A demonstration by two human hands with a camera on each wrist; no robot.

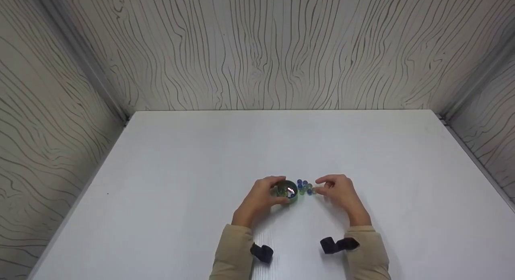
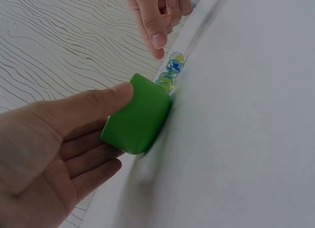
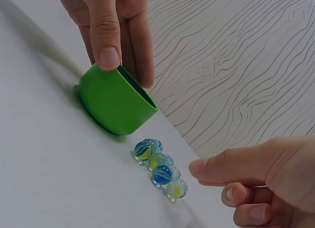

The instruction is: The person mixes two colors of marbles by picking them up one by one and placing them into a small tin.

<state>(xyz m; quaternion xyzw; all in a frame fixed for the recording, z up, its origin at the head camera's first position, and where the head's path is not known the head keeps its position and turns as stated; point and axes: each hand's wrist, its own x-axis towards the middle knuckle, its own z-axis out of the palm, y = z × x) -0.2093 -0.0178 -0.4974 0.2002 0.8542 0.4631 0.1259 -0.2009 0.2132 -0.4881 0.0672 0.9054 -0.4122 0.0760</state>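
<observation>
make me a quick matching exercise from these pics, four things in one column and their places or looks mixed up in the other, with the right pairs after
Things
1. left grip
2. loose marbles
3. right grip
4. green cup

Places or looks
A. beside the loose marbles, on the side away from the green cup
B. one plain colour outside, with an open top
C. thumb and fingers on the sides of the green cup
D. clear with blue or yellow swirls, clustered on the white table

Right pairs
1-C, 2-D, 3-A, 4-B
</observation>
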